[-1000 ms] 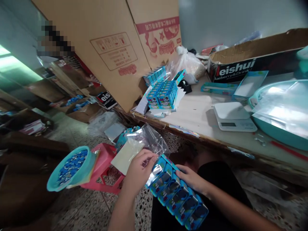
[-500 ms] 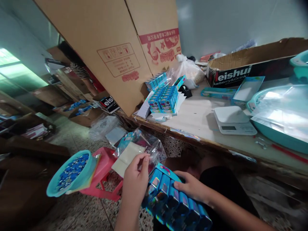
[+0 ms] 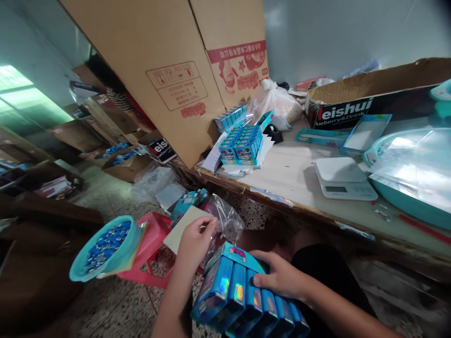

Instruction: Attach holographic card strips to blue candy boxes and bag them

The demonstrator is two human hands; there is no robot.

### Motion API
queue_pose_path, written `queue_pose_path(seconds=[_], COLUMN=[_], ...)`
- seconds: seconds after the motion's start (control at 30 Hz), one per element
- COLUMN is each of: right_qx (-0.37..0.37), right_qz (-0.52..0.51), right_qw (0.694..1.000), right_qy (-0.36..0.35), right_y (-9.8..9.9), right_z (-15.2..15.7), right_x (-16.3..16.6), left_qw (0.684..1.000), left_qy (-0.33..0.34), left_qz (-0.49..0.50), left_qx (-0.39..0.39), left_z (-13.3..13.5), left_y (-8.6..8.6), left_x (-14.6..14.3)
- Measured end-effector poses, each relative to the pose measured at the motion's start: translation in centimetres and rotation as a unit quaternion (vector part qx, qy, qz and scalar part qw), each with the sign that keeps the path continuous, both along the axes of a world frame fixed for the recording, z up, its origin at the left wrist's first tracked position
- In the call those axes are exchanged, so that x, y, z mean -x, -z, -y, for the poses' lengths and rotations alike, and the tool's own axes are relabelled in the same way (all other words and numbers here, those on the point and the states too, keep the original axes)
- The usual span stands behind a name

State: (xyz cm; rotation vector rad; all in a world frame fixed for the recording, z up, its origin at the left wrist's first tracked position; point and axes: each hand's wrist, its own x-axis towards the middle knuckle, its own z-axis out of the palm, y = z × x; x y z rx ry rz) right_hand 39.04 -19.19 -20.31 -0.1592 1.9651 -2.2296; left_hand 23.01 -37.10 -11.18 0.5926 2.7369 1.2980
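A blue pack [image 3: 246, 300] of narrow boxes sits tilted above the person's lap [image 3: 327, 274], below the edge of the desk [image 3: 292, 173], with its shiny sides catching rainbow glints. The right hand [image 3: 280, 277] grips it from the right, the thumb pressed on top and the other fingers along the far edge, so those fingers are closed on the pack. The left hand [image 3: 195, 239] is raised just beyond the pack's left end, thumb and fingertip nearly meeting beside a clear bag [image 3: 230, 223] — whether they pinch its film I cannot tell. A pale card [image 3: 183, 228] lies partly behind that hand, next to the red stool [image 3: 151, 230]. At the stool's left is a turquoise basin [image 3: 133, 241] full of blue sweets [image 3: 107, 246]. On the desk, more blue boxes [image 3: 241, 145] stand grouped near the tall carton [image 3: 169, 51], and a white scale [image 3: 341, 171] (its display too small to read) stands beside a larger tub [image 3: 416, 206]. Farther off, left of the carton, a co-worker's striped sleeve [image 3: 118, 99] shows.
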Motion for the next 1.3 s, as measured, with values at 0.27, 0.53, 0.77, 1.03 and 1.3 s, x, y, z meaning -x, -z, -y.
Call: queue_pose_path(seconds=[0.27,0.53,0.77,1.03,1.3], right_qx=[-0.109,-0.010,0.014,0.035,0.028], right_qz=[-0.049,0.020,0.027,0.045,0.064], right_qw=[0.993,1.000,0.997,0.988,0.984], right_qy=[-0.019,0.011,0.074,0.143,0.165], right_y=[-2.0,0.6,2.4,3.7,4.1], right_z=[0.3,0.2,-0.4,-0.9,-1.2], right_x=[0.3,0.3,-0.1,-0.5,-0.9], left_qw=[0.993,0.996,0.973,0.968,0.920], left_qy=[0.017,0.077,0.205,0.188,0.240], left_qz=[-0.070,-0.023,-0.045,-0.136,-0.289], left_qx=[0.094,0.050,0.095,0.093,0.116], left_z=[-0.4,0.8,1.0,1.1,1.5], left_y=[-0.3,-0.9,-1.2,-0.8,1.8], left_x=[1.1,-1.2,-2.6,-3.4,-4.9])
